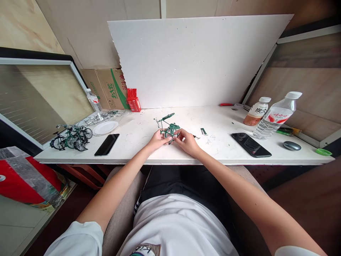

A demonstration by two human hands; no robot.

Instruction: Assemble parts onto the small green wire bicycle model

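White tabletop (133, 151) spans the space before you. From left: several bikes (70, 139), too tangled to count; one bottle (93, 101); one phone (107, 144). Your left hand (155, 141) and right hand (188, 143) both pinch one green bike (173, 127) between them, equally near, its length seemingly pointing away from you. Rightward: one loose green part (203, 131), another phone (251, 144), two bottles (275, 117).
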